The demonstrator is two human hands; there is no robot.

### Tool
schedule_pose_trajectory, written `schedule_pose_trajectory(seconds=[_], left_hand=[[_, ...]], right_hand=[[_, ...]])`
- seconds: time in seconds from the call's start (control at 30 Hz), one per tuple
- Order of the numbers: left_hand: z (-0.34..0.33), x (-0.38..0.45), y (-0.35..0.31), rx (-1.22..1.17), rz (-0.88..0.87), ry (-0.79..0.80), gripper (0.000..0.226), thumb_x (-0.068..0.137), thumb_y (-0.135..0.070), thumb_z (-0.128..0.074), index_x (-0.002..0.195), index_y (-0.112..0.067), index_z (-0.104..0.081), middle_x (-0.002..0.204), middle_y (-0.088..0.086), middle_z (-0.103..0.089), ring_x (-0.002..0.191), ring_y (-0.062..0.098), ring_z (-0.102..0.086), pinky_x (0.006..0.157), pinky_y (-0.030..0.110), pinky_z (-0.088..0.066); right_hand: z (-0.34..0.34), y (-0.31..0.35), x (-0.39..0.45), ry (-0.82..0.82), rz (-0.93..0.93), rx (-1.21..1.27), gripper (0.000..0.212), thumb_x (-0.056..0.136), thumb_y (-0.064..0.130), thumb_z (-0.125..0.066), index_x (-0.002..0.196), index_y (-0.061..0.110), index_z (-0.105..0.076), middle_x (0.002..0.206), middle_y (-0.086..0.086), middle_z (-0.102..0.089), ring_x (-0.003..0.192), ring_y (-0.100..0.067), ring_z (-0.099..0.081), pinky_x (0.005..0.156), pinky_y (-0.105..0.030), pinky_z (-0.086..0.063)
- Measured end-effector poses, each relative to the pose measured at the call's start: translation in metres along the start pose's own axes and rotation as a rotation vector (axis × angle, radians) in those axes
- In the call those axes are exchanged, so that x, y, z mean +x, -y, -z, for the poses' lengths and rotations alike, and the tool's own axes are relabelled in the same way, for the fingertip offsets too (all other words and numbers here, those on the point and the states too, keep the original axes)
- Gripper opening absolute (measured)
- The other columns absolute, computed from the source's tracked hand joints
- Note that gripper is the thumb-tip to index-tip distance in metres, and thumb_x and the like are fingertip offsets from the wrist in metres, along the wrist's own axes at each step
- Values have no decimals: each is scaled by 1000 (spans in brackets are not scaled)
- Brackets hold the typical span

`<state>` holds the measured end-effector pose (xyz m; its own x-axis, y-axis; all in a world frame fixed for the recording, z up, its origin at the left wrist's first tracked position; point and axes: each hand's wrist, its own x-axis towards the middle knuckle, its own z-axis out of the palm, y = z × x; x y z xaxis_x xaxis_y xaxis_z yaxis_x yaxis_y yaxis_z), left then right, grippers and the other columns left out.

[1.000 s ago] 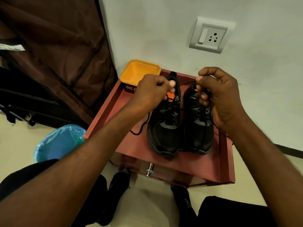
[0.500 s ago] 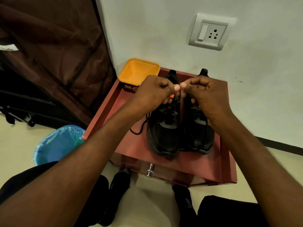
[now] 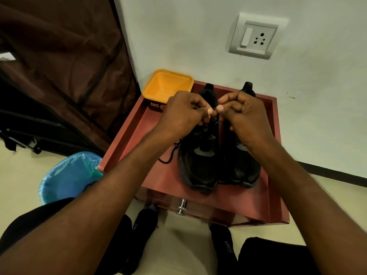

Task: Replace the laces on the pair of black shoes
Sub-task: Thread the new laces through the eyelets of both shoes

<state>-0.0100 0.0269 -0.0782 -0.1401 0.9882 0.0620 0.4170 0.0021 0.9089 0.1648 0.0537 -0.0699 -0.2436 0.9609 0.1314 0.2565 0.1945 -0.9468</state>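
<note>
Pinching the lace [image 3: 214, 109] between both hands' fingers [image 3: 210, 111], I hold it crosswise above the left shoe [image 3: 200, 155], whose length runs toward the counter's [image 3: 166, 181] front edge.

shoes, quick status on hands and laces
Left hand and right hand pinching black lace above left shoe. Loose lace end beside it. Nothing blocking.

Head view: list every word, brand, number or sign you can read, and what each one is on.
"Amul": side of the yellow tub; the smaller line beneath is too blurred to read.
"SPORT": right sock.
Left sock: lettering too dark to read.
Shoe tongue: small white mark, unreadable.
White tag on the brown cover: unreadable.
</note>
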Motion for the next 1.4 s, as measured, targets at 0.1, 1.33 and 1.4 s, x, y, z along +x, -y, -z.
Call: schedule_pose_trajectory(seconds=[0.1, 1.33, 1.4], left_hand=[[-4, 0, 2, -10, 21, -70, 6, 92, -15, -77, 88, -10, -77, 72, 4, -75, 62, 14, -73, 53, 22, -53], [-14, 11, 29, 509, -218, 15, 19, 94, -20, -74, 112, -23, -80, 99, 4, -50, 90, 17, -52, 71, 26, -40], [-16, 11, 31, 452, -184, -31, 16, 93, -21, -76, 108, -23, -80, 98, 0, -49, 88, 14, -52, 70, 21, -42]], right_hand=[[-3, -6, 1, -31, 31, -122, 13, 100, 6, -64, 111, 8, -68, 87, 1, -76, 76, 3, -70, 62, -13, -52], [-12, -33, 9, 84, 18, -504, 30, 91, 1, -69, 113, 21, -73, 75, 1, -72, 73, -12, -73, 77, -35, -62], [-13, -33, 8, 85, 17, -499, 32, 90, 2, -70, 115, 21, -71, 76, 2, -72, 74, -9, -72, 78, -33, -61]])
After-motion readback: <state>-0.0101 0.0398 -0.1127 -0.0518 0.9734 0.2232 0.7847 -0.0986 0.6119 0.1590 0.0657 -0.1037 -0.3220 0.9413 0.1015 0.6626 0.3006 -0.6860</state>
